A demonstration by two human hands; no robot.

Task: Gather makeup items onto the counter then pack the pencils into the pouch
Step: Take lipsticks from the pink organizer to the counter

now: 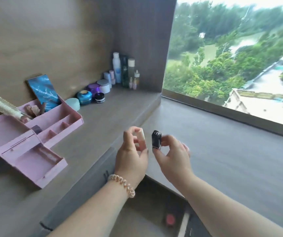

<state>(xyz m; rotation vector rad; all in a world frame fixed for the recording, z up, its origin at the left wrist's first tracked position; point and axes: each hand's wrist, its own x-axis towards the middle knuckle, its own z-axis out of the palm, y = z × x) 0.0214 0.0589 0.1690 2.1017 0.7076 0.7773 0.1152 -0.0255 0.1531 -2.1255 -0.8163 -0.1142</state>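
My left hand (131, 151) grips a small cream-coloured stick-shaped makeup item (141, 140), held upright above the grey counter (222, 159). My right hand (173, 156) pinches a small black rectangular makeup case (156, 140) by its lower end, close beside the cream item. Both hands hover over the counter's left edge, above an open drawer (163, 211) where a dark compact with a pink pan (170, 218) lies. No pencils or pouch can be made out.
A pink organiser (26, 144) with a hairbrush (2, 105) and a blue palette (45, 93) stands on the left shelf. Jars (84, 97) and bottles (123, 69) line the back corner. A large window (231, 53) borders the counter at the right.
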